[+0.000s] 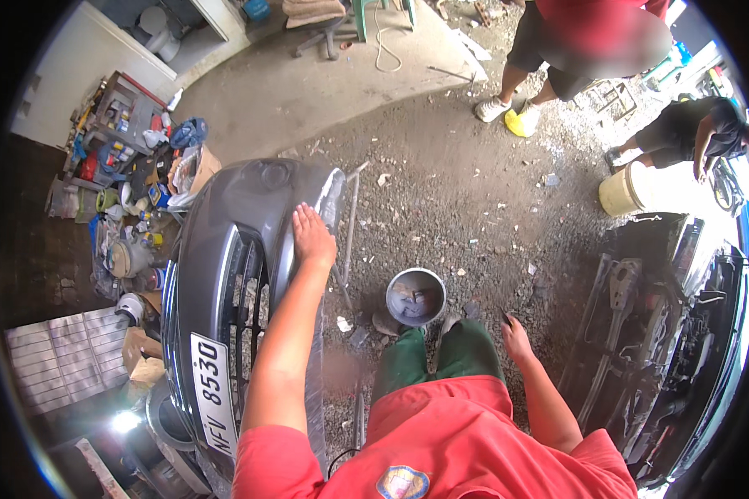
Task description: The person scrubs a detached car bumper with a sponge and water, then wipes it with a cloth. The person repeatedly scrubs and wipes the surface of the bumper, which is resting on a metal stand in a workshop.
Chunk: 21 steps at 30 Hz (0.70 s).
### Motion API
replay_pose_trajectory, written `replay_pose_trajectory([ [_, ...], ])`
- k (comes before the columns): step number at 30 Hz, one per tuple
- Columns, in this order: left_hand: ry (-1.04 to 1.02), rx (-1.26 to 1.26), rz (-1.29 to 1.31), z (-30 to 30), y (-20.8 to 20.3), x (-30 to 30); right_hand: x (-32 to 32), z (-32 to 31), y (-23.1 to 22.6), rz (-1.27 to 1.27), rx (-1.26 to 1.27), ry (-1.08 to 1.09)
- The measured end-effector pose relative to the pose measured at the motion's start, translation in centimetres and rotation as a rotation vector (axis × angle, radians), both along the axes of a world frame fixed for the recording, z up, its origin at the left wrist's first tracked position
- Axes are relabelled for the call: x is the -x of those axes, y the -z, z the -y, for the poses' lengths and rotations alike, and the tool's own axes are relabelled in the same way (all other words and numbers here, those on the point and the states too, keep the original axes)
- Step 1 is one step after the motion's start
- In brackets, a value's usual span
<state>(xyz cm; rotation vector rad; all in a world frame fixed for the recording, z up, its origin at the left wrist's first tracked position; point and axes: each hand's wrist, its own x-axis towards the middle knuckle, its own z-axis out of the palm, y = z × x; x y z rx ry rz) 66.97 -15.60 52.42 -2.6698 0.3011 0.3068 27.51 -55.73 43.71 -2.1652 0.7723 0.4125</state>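
A dark grey car bumper (245, 193) stands on my left, with a white licence plate (214, 391) fixed to its front. My left hand (313, 239) lies flat on the bumper's upper edge near its far end, fingers stretched out. Low on my right side, my right hand (518, 341) is closed around a small dark, flat piece (506, 318) whose kind I cannot make out. Between my feet sits a round grey bucket (416, 297) with murky contents. A pale, scuffed strip runs along the bumper's far edge.
A thin stand leg (351, 216) shows beside the bumper. Cluttered shelves (125, 116) are at far left. Gravel covers the ground. Right of me is a car's exposed front end (632, 324). Two people are beyond, one near a pale drum (622, 193); a yellow bag (522, 123) lies by the other's shoe.
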Motion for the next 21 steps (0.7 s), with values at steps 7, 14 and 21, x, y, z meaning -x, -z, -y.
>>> replay_pose_trajectory([
  [7,-0.019,-0.024,-0.053,3.8,6.6,-7.0,-14.3,-6.8,2.2,-0.056,-0.221,-0.261],
  [14,-0.177,0.875,-0.170,8.8,20.8,-7.4,-14.5,-7.6,24.0,-0.336,-0.184,-0.461],
  [21,-0.839,0.889,-0.979,9.4,45.5,16.3,-19.6,-11.0,36.1,-0.449,-0.276,-0.333],
])
